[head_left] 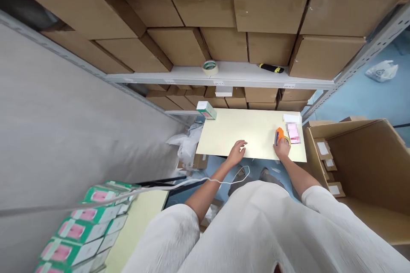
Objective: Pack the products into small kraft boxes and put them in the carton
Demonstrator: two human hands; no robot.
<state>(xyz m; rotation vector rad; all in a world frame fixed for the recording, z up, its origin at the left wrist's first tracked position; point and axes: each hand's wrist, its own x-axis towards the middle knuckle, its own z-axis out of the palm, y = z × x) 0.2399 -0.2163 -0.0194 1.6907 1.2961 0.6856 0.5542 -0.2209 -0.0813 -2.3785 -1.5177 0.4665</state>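
Observation:
My left hand (pixel 237 152) hovers at the front edge of the pale yellow tabletop (pixel 237 130), fingers loosely bent and apart, holding nothing. On the right side of that top, my right hand (pixel 282 149) is closed around an orange tape dispenser (pixel 279 134) with a yellowish ring showing beside it. Just right of the dispenser lie pink-and-white labels (pixel 293 133), with a white slip (pixel 291 118) behind them. A green-and-white box (pixel 206 110) with a pink panel stands at the back left corner, apart from both hands.
Shelves of brown cartons (pixel 224 45) rise behind the table, with a tape roll (pixel 210 68) and a black-yellow cutter (pixel 271 68) on one ledge. A large open carton (pixel 368 166) stands right. Green boxes (pixel 77 228) stack left, and a white cable (pixel 192 181) crosses in front.

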